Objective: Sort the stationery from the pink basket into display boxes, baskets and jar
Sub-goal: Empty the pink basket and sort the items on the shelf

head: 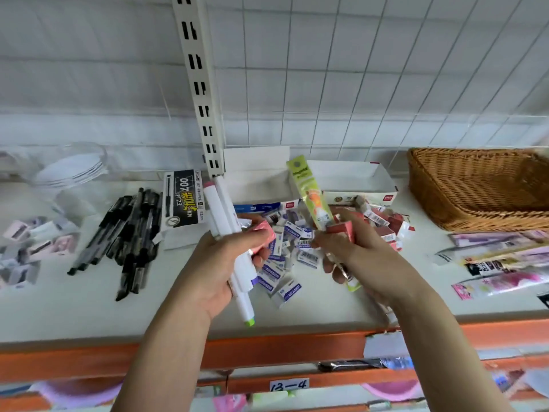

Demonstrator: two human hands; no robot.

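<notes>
At the far left of the counter (89,316) a blurred cluster of small pink and grey items (26,248) is seen, too soft to identify, with a clear glass jar (74,171) lying behind it in which no stationery can be made out. Next, a loose heap of black pens (127,233) is spread beside a black-and-white pen display box (184,203), so those pens are judged not yet boxed. In the middle, the left hand (219,263) is wrapped around a bundle of white markers (228,233) together with a pink eraser (264,236) pinched at the fingertips. Beneath and between the hands, a pile of blue-and-white erasers (285,263) is scattered on the counter. The right hand (356,251) is closed on a tall yellow-green packet (309,197) and a red eraser (341,230). Behind it more red-and-white erasers (386,224) are heaped in front of an open white display box (356,179), which appears largely unfilled. Further right, a wicker basket (475,188) is shown with nothing visible in it, and flat pink packets (499,263) are strewn before it. The pink basket itself cannot be picked out with certainty. The items have been grouped by kind, but placement into containers is judged to be mostly outstanding.
</notes>
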